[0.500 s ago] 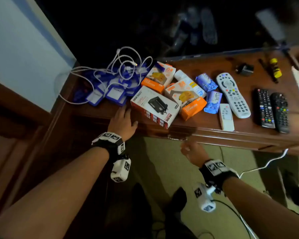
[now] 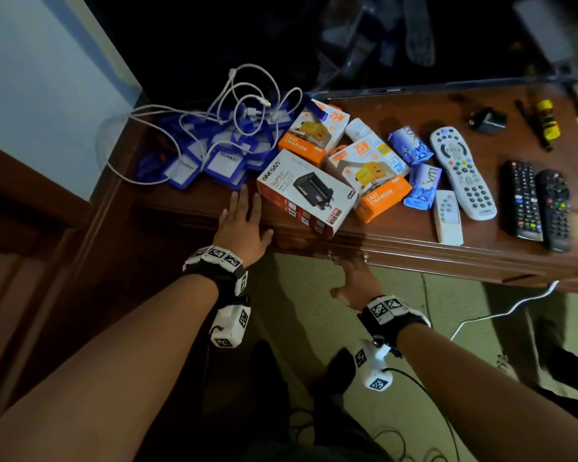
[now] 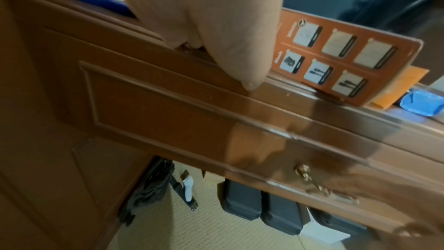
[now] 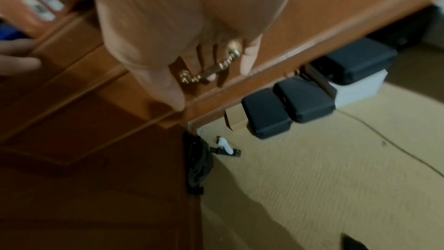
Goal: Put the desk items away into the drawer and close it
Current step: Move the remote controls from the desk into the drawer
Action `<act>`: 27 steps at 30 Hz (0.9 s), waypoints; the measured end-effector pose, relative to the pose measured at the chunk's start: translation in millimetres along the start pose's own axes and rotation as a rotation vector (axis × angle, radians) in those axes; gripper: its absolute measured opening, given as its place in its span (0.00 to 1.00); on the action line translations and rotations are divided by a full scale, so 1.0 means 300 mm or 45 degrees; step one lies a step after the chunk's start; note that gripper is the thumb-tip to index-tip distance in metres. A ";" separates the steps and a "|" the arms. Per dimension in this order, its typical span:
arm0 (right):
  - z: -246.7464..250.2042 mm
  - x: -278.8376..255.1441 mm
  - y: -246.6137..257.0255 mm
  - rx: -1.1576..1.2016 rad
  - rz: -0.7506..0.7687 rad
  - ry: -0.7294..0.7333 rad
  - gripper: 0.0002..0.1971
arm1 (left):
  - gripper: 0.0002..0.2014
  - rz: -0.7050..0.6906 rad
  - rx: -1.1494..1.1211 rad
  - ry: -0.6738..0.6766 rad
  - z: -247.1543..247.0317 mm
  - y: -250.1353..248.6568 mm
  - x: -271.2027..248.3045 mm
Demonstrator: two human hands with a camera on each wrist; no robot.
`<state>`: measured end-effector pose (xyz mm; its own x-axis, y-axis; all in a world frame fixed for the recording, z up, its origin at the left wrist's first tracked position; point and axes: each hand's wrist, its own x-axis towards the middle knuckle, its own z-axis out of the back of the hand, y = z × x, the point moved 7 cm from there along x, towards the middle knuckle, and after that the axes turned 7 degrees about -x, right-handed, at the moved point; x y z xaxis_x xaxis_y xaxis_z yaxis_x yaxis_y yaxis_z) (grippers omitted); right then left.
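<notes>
My left hand (image 2: pixel 244 218) lies flat on the desk's front edge (image 2: pixel 187 208), fingers straight, beside the white ONESAM charger box (image 2: pixel 304 191). In the left wrist view the left hand (image 3: pixel 204 26) has its thumb over the edge. My right hand (image 2: pixel 354 273) is at the brass drawer handle (image 2: pixel 334 259); in the right wrist view its fingers (image 4: pixel 204 50) hook behind the handle (image 4: pixel 211 67). The drawer front (image 2: pixel 421 261) sits flush under the desk top. Two orange charger boxes (image 2: pixel 371 181), two blue packets (image 2: pixel 422 186), white remotes (image 2: pixel 461 171) and black remotes (image 2: pixel 523 200) lie on the desk.
A pile of blue tags (image 2: pixel 221 155) under tangled white cables (image 2: pixel 214 108) fills the desk's left end. A black plug (image 2: pixel 488 121) and a yellow screwdriver (image 2: pixel 548 123) lie at the back right. Black cases (image 4: pixel 305 100) and a cord (image 2: pixel 501 315) are on the carpet below.
My right hand has risen from below the desk edge to the drawer handle. The left hand stays on the desk edge.
</notes>
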<state>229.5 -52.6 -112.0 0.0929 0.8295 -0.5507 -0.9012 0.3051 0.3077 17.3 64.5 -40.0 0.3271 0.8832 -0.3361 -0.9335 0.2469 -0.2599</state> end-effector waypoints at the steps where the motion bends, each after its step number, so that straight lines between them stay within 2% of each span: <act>1: 0.008 -0.007 -0.002 0.008 -0.013 0.012 0.40 | 0.41 0.006 0.008 0.021 -0.002 0.002 0.001; 8: 0.012 -0.096 -0.028 0.155 -0.084 0.145 0.32 | 0.50 0.037 0.019 0.134 -0.007 0.002 0.008; 11: 0.002 -0.139 -0.019 0.100 -0.046 0.179 0.31 | 0.52 0.030 0.029 0.147 0.002 -0.001 0.012; 14: -0.023 -0.164 -0.014 0.151 -0.006 0.256 0.22 | 0.53 0.020 0.025 0.142 -0.002 0.002 0.004; 18: 0.025 -0.172 0.011 0.251 0.068 0.270 0.20 | 0.55 0.023 0.038 0.126 -0.003 0.000 -0.002; 20: 0.063 -0.181 0.035 0.259 0.108 0.279 0.15 | 0.56 0.024 0.036 0.128 -0.001 -0.001 -0.001; 22: 0.115 -0.184 0.054 0.325 0.171 0.154 0.09 | 0.56 0.025 0.036 0.135 0.000 -0.003 -0.002; 24: 0.183 -0.180 0.051 0.365 0.178 -0.086 0.09 | 0.56 0.027 0.039 0.138 0.000 -0.003 -0.005; 27: 0.241 -0.160 0.017 0.202 0.097 -0.343 0.09 | 0.57 0.030 0.033 0.125 0.002 -0.003 -0.008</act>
<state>250.9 -57.2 -27.9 0.1556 0.9404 -0.3024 -0.8344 0.2890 0.4693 17.2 62.5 -38.3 0.3166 0.8459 -0.4292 -0.9442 0.2380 -0.2276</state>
